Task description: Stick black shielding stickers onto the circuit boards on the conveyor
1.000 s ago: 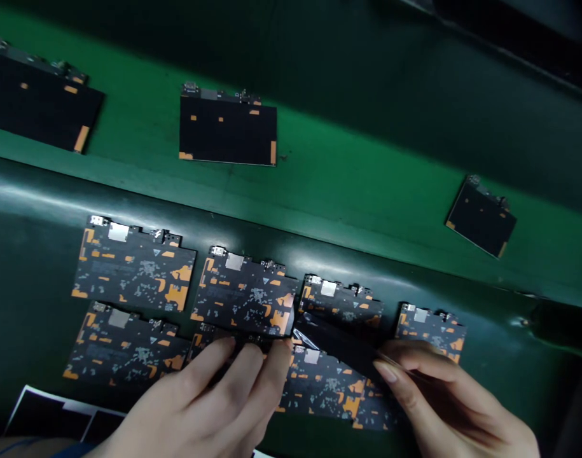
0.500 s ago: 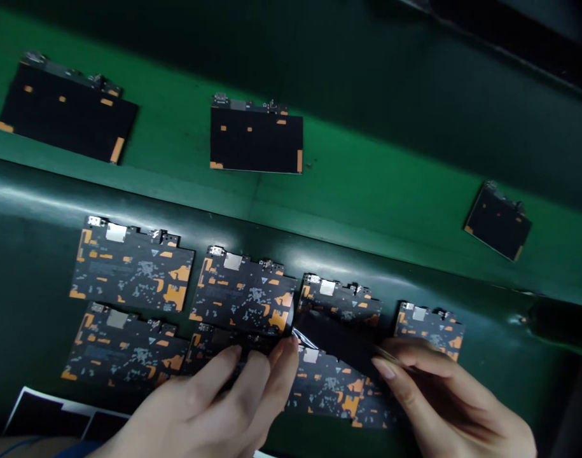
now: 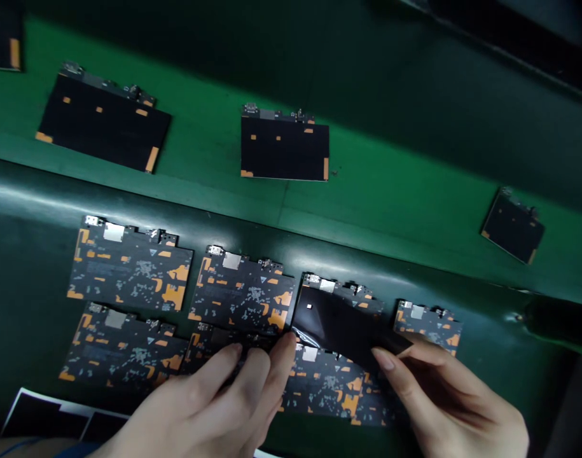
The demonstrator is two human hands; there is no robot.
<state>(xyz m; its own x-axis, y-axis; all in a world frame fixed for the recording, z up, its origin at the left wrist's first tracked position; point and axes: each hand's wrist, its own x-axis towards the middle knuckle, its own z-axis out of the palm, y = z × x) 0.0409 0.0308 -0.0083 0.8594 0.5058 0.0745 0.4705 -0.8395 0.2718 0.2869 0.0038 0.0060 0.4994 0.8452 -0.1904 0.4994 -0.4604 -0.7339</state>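
A thin, glossy black film sheet (image 3: 338,321) lies over the third circuit board (image 3: 327,285) in the near row, covering most of it. Its right end, bent up slightly, is pinched between the thumb and forefinger of my right hand (image 3: 455,394). My left hand (image 3: 224,394) is closed, with its fingertips at the lower left corner of the film. Partly beneath my left fingers is another circuit board (image 3: 202,337). Just below the film sits one more board (image 3: 329,385) with orange patches, its upper edge partly hidden.
More bare boards (image 3: 133,264) lie in rows on the dark green mat (image 3: 23,267). On the brighter green strip (image 3: 390,184) beyond, several black-covered boards (image 3: 285,149) stand apart. A white-edged sheet with black pieces (image 3: 37,413) lies at the lower left.
The film has come down flatter over the third board, and a small light square now shows on it. The boards on the far strip have shifted to the right.
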